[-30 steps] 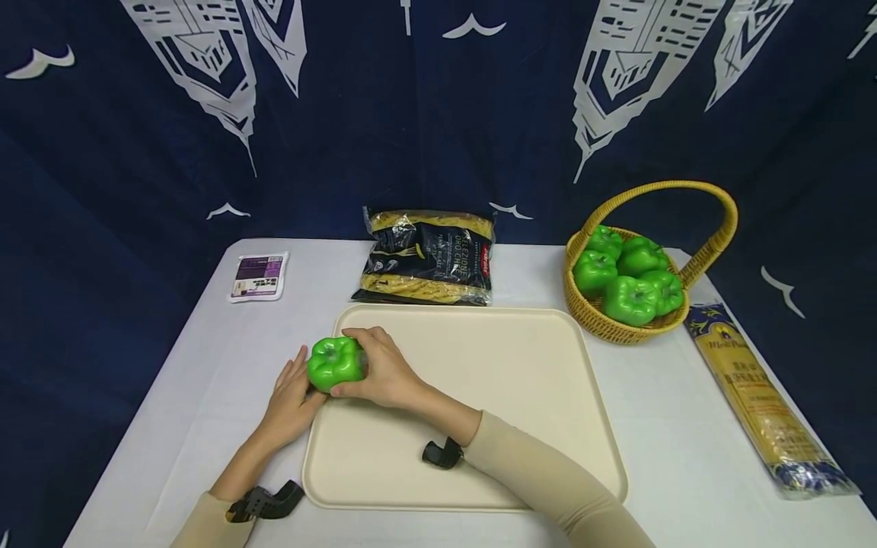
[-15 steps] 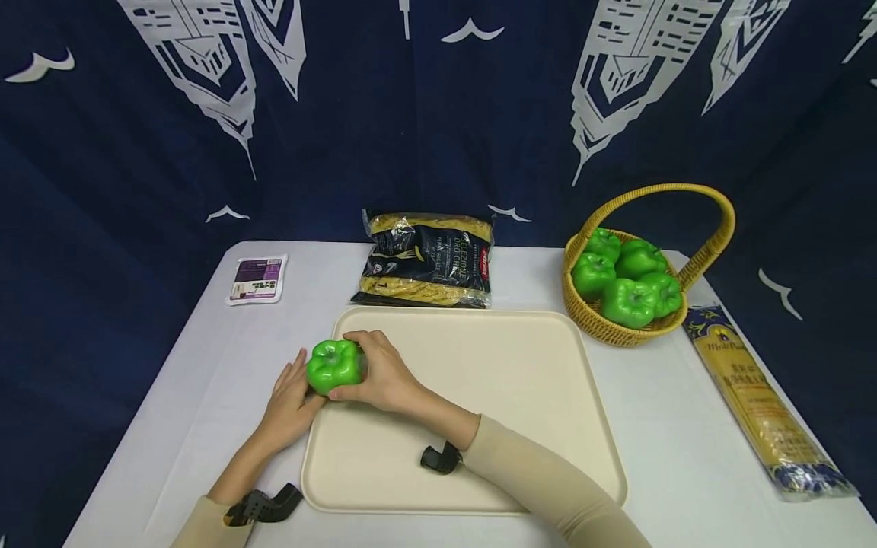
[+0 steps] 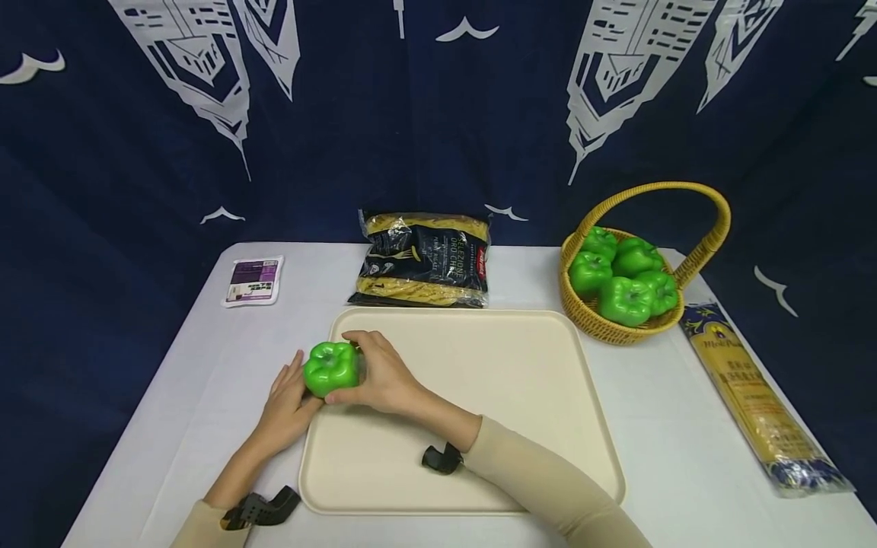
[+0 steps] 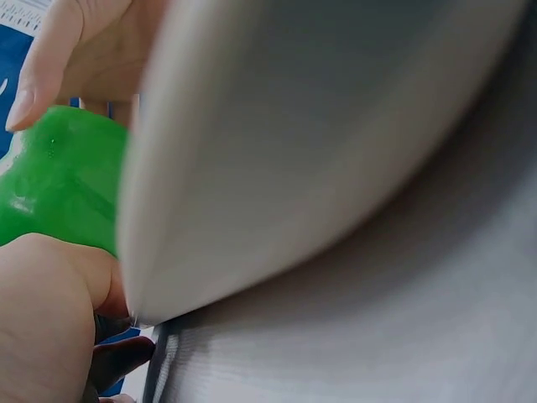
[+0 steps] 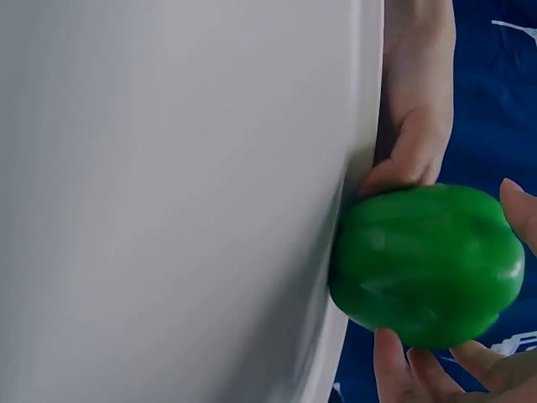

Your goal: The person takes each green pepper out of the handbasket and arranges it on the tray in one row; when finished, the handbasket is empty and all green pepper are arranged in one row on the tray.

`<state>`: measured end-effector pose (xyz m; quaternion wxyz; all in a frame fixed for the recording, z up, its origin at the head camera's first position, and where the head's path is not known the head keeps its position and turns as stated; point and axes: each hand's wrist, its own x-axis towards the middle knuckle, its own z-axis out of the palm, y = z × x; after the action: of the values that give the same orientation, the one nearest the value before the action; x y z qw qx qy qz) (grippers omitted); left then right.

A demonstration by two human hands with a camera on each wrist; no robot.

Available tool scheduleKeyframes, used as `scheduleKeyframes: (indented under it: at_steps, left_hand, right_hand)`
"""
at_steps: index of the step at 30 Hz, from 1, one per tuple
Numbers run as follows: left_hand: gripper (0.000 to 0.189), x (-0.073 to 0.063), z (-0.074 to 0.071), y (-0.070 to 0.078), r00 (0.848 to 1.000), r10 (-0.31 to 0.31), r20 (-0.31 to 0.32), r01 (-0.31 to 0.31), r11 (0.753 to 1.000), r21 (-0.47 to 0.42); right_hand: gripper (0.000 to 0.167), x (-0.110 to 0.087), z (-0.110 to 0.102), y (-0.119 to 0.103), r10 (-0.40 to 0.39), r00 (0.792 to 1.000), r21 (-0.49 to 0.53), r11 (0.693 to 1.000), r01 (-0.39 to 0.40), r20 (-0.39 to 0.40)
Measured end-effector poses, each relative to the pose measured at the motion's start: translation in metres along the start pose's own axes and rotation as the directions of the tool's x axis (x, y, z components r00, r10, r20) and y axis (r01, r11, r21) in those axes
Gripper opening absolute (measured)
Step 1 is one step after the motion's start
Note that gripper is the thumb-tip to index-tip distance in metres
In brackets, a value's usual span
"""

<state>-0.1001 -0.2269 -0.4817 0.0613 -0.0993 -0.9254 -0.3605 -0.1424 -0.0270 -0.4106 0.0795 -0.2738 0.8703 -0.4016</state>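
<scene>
A green bell pepper (image 3: 332,369) is at the left rim of the cream tray (image 3: 473,380). My right hand (image 3: 385,377) holds it from the right, thumb at the near side and fingers at the far side. In the right wrist view the thumb and fingertips press opposite sides of the pepper (image 5: 428,260). On the pepper's left lies my left hand (image 3: 284,411), fingers extended beside the tray's edge. The left wrist view has that hand (image 4: 42,311) right below the pepper (image 4: 63,180), partly covering it; whether it bears any weight I cannot tell.
A wicker basket (image 3: 620,332) with several green peppers stands at the back right. Beside it lies a long pack of spaghetti (image 3: 757,396). Behind the tray is a bag of pasta (image 3: 425,259). A small white-and-purple packet (image 3: 253,281) lies at the back left.
</scene>
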Motion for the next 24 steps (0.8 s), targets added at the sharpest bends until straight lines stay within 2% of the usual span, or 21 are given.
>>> scheduleKeyframes:
  at_steps: [6,13,19,24]
  left_hand:
    - [0.052,0.0,0.002,0.0,0.999,0.02,-0.028,-0.02,1.0,0.012]
    - [0.052,-0.001,0.003,0.001,0.998,0.028,-0.048,-0.028,1.0,0.005]
    - [0.053,-0.001,0.003,0.001,0.999,0.02,-0.035,-0.02,1.0,-0.003]
    - [0.054,-0.001,0.003,0.002,1.0,0.005,-0.024,-0.005,1.0,-0.007]
  right_hand:
    - [0.091,-0.006,-0.014,0.001,-0.001,1.0,0.07,0.998,0.001,0.006]
    - [0.086,-0.028,-0.04,0.008,-0.088,0.996,0.139,0.987,0.087,-0.001]
    - [0.081,-0.057,-0.074,0.022,-0.153,0.987,0.126,0.979,0.159,-0.056]
    - [0.081,-0.078,-0.106,0.039,-0.156,0.979,0.11,0.979,0.17,-0.129]
